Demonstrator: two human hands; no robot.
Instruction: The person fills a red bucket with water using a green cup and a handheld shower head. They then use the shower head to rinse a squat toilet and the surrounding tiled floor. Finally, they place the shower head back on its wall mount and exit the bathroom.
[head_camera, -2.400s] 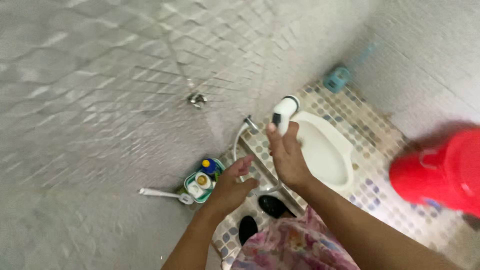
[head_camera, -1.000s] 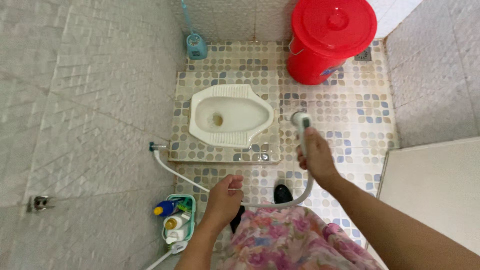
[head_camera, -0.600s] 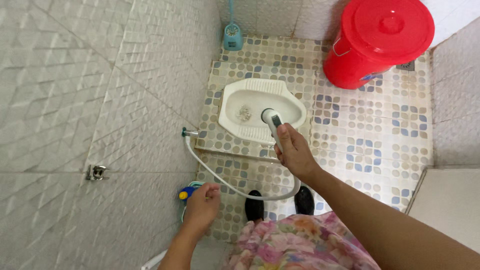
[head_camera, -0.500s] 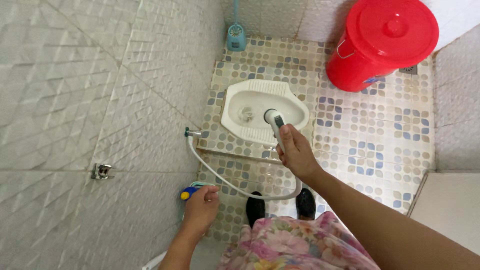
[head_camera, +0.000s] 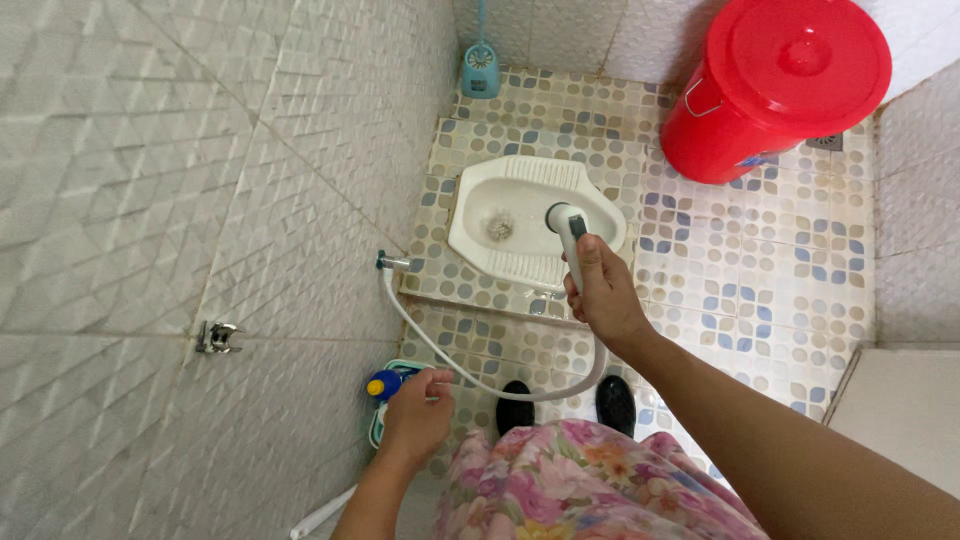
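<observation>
My right hand grips a white hand sprayer, its head held over the white squat toilet pan set in a raised tiled step. Water splashes in the pan's bowl. A white hose runs from a wall valve in a loop to the sprayer. My left hand is loosely curled at the hose, low on the left; whether it pinches the hose I cannot tell. My black shoes and floral garment show at the bottom.
A red lidded bucket stands at the back right. A blue toilet brush holder sits in the back corner. A teal caddy with bottles rests by the left wall, near a metal wall bracket. A pale door edge is right.
The view swung from the wall down to the toilet. My right hand carried the sprayer from over the right floor tiles to above the pan, and water now hits the bowl.
</observation>
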